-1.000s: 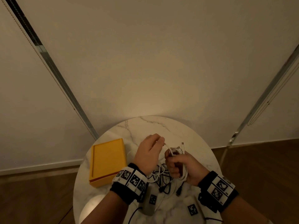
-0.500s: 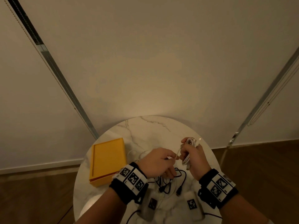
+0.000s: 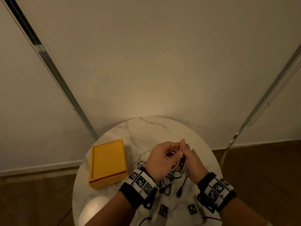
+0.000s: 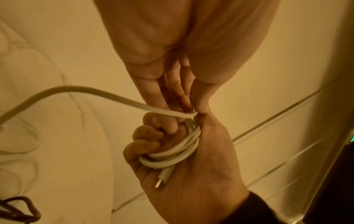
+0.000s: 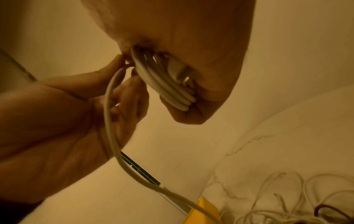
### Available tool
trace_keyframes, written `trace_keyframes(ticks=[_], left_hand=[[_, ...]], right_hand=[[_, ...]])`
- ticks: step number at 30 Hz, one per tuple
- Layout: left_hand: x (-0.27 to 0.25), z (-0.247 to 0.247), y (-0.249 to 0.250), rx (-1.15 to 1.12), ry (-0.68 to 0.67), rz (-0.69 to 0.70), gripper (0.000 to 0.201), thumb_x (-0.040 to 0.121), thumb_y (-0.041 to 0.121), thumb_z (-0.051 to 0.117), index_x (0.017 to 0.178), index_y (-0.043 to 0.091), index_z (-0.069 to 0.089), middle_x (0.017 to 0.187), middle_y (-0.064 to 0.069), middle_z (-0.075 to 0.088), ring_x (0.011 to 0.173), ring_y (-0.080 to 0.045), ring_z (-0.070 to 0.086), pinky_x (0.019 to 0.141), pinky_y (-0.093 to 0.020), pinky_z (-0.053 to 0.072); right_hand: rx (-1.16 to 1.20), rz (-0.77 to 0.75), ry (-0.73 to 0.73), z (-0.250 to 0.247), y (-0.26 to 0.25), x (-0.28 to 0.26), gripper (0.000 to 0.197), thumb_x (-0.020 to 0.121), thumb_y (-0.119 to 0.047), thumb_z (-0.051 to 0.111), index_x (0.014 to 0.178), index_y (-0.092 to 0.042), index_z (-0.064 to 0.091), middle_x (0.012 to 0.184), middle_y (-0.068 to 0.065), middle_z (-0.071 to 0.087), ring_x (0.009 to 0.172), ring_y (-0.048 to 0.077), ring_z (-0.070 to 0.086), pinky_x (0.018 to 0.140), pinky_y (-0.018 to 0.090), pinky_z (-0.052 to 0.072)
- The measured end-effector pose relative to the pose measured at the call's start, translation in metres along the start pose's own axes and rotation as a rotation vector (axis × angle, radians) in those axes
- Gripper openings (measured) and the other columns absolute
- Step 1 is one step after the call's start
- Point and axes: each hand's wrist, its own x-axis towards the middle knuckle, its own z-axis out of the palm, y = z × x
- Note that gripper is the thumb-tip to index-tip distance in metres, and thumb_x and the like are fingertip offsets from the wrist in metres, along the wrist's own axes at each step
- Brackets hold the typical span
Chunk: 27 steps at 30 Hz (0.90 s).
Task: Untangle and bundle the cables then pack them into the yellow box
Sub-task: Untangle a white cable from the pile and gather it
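Observation:
Above the table, my right hand (image 3: 189, 158) grips a small coil of white cable (image 4: 172, 153), its fingers curled round the loops. One plug (image 4: 162, 178) lies across the palm. My left hand (image 3: 164, 158) touches the right hand and pinches the free strand of that cable (image 5: 111, 121) at the top of the coil. The strand trails down toward the table. A tangle of black cables (image 3: 172, 181) and thin white cables (image 5: 287, 197) lies under my hands. The yellow box (image 3: 107, 162) sits closed at the table's left.
A round marble table (image 3: 146, 128) stands against a pale wall. Two white tagged devices (image 3: 163, 210) lie at its near edge between my wrists. A wooden floor surrounds the table.
My left hand swung down and back up, bringing the free strand against the coil. My right hand shifted up and right with the coil, and the hands now touch.

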Motion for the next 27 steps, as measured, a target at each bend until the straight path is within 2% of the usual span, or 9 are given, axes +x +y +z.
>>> trace_keyframes(ticks=[4,8,10,13,16,19,22,25,27], left_hand=[[-0.002,0.004,-0.002,0.144,0.052,0.078,0.021,0.089,0.015,0.074,0.109,0.022,0.072,0.094,0.008,0.073,0.084,-0.002,0.069,0.072,-0.012,0.051],[-0.006,0.009,-0.007,0.17,0.063,0.118,0.029,0.088,0.01,0.071,0.114,0.024,0.069,0.099,0.011,0.073,0.084,0.001,0.068,0.07,-0.011,0.052],[-0.007,0.011,-0.007,0.135,0.039,0.137,0.033,0.09,0.006,0.068,0.119,0.02,0.068,0.105,0.009,0.073,0.091,0.0,0.069,0.077,-0.017,0.055],[-0.01,0.013,-0.008,0.102,-0.012,0.147,0.039,0.088,0.006,0.068,0.125,0.019,0.064,0.107,0.009,0.073,0.1,-0.004,0.069,0.088,-0.026,0.057],[-0.008,0.011,-0.01,0.116,-0.037,0.154,0.041,0.082,0.008,0.072,0.119,0.025,0.066,0.095,0.006,0.073,0.09,-0.011,0.071,0.083,-0.033,0.059],[-0.008,0.01,-0.01,0.07,0.0,0.128,0.049,0.079,0.005,0.076,0.121,0.028,0.064,0.091,0.005,0.074,0.085,-0.009,0.07,0.08,-0.023,0.057],[-0.011,0.012,-0.012,0.119,0.102,0.113,0.051,0.076,0.013,0.083,0.119,0.031,0.059,0.092,0.006,0.069,0.089,-0.005,0.065,0.075,-0.015,0.052],[-0.015,0.011,-0.018,0.179,0.158,0.11,0.034,0.079,0.019,0.082,0.102,0.025,0.058,0.084,0.007,0.067,0.079,-0.003,0.063,0.066,-0.015,0.05],[-0.016,0.009,-0.024,0.231,0.081,0.103,0.015,0.086,0.023,0.077,0.091,0.02,0.063,0.075,0.01,0.066,0.069,-0.002,0.062,0.064,-0.015,0.048]], right_hand=[[0.096,0.025,-0.029,0.006,-0.003,-0.002,0.085,0.077,-0.072,0.068,0.119,0.002,0.066,0.116,0.023,0.071,0.111,0.037,0.069,0.096,0.053,0.052],[0.17,-0.023,-0.037,0.012,-0.003,-0.004,0.039,0.092,-0.035,0.058,0.096,0.003,0.061,0.078,0.011,0.072,0.076,0.02,0.073,0.065,0.031,0.057],[0.209,-0.025,-0.033,0.011,-0.003,-0.005,0.025,0.091,-0.026,0.057,0.09,-0.001,0.061,0.074,0.009,0.071,0.071,0.018,0.072,0.061,0.028,0.057],[0.222,-0.042,-0.023,0.009,-0.005,-0.005,0.024,0.088,-0.028,0.06,0.084,-0.004,0.064,0.076,0.011,0.069,0.073,0.022,0.07,0.064,0.031,0.057],[0.231,-0.005,-0.01,0.007,-0.005,-0.004,0.029,0.089,-0.032,0.061,0.086,-0.004,0.066,0.079,0.014,0.068,0.077,0.025,0.07,0.069,0.036,0.058],[0.288,0.043,0.043,0.006,0.0,-0.001,0.034,0.091,-0.033,0.066,0.099,0.0,0.064,0.09,0.021,0.069,0.081,0.029,0.072,0.068,0.041,0.059],[0.389,0.093,0.077,0.002,-0.002,0.002,0.021,0.097,-0.028,0.059,0.093,-0.007,0.059,0.074,0.012,0.059,0.066,0.023,0.062,0.058,0.038,0.056],[0.505,0.109,0.077,-0.002,-0.008,0.006,0.016,0.098,-0.025,0.052,0.092,-0.01,0.053,0.068,0.008,0.047,0.056,0.02,0.045,0.056,0.035,0.047],[0.541,0.104,0.089,-0.007,-0.007,0.009,0.015,0.101,-0.023,0.047,0.094,-0.011,0.051,0.069,0.007,0.045,0.056,0.018,0.041,0.052,0.032,0.042]])
